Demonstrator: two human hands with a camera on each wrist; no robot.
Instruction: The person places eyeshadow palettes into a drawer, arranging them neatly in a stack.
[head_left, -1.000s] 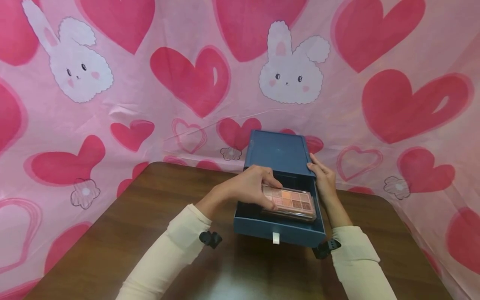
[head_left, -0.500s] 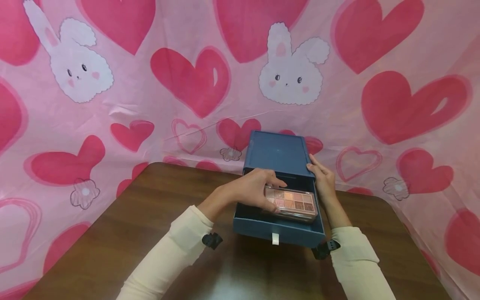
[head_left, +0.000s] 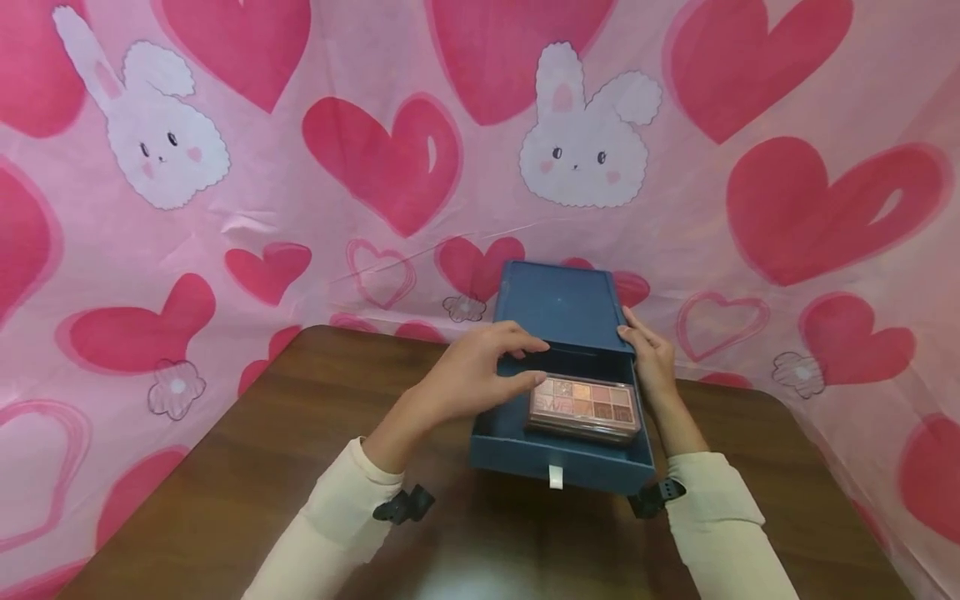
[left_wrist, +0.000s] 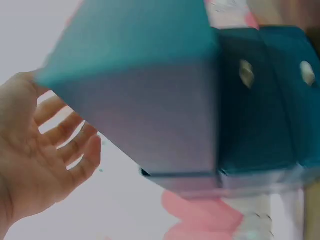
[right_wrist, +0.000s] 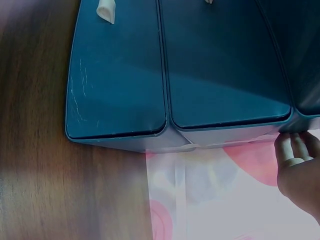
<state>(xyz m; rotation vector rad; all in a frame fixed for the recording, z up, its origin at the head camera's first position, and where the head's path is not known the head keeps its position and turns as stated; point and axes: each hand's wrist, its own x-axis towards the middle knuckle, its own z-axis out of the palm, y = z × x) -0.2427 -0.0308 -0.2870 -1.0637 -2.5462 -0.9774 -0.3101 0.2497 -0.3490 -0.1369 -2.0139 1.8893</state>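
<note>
A blue drawer unit (head_left: 558,304) stands on the table with its top drawer (head_left: 555,468) pulled out. In that drawer lies an eyeshadow palette (head_left: 585,407) with a clear lid and rows of warm-toned pans; at least one more flat case seems to sit under it. My left hand (head_left: 480,375) hovers over the drawer's left side, thumb and fingers apart and holding nothing, the thumb tip close to the palette's upper left corner. My right hand (head_left: 654,360) rests against the unit's right side, its thumb at the top edge and fingers (right_wrist: 300,145) touching the side wall.
Below the pulled-out drawer, more closed drawers (right_wrist: 225,75) show, with small pale pull tabs (right_wrist: 106,10). The wooden table (head_left: 300,433) ends at a pink backdrop (head_left: 420,50) printed with hearts and rabbits, just behind the unit.
My left hand has let go of the eyeshadow palette and drawn back to the left, its fingers spreading. The palette now lies in the drawer's right part. My right hand stays where it was.
</note>
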